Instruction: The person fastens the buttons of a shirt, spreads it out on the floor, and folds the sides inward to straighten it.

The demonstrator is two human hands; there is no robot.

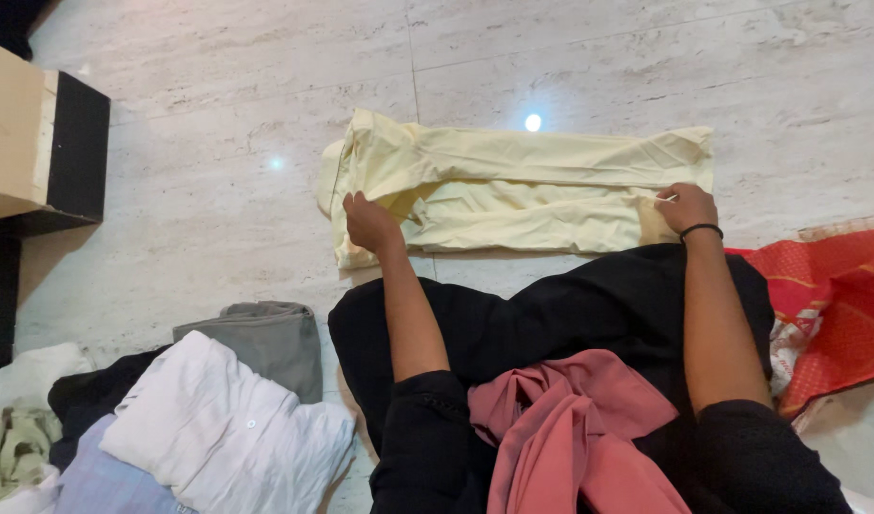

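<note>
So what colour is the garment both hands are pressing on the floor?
Pale yellow garment, clearest in the head view.

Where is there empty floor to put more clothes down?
Bare floor lies between the wooden box and the yellow garment, and beyond that garment. It is crowded at the clothes pile and by the red cloth.

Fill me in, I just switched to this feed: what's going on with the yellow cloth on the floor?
A person sitting on the floor has both hands on a pale yellow garment laid out flat and folded into a long strip. The left hand pinches its near edge at one end; the right hand, a black band on its wrist, presses the other end. A heap of white, grey and other clothes lies to the person's left, and a red cloth lies to the right.
</note>
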